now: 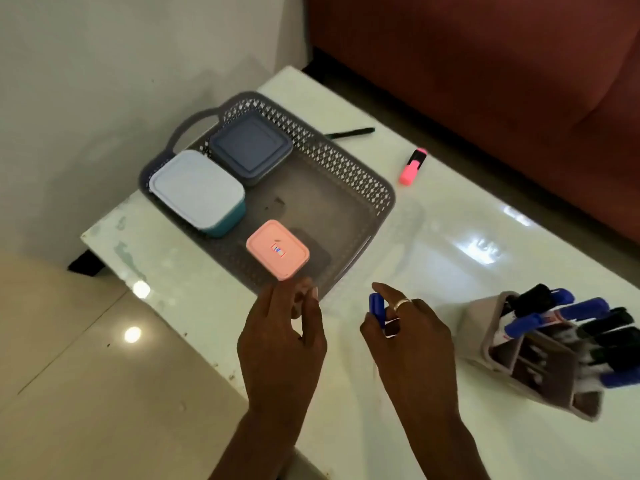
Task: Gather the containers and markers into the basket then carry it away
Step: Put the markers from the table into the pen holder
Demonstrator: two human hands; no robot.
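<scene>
The right hand (405,336) is pinching a blue-capped marker (376,308) at the near edge of the glossy white desk (450,244), its long axis running roughly upright with the cap pointing away, while the left hand (282,336) is hovering empty with fingers loosely spread. Just beyond, the grey perforated plastic basket (349,174) is sitting on the desk, holding a small pink lidded container (277,250), a white-lidded teal container (198,191) and a dark blue square container (250,146). Farther right, a pink highlighter (412,167) is lying pointing away, and a dark pen (349,133) is lying crosswise.
</scene>
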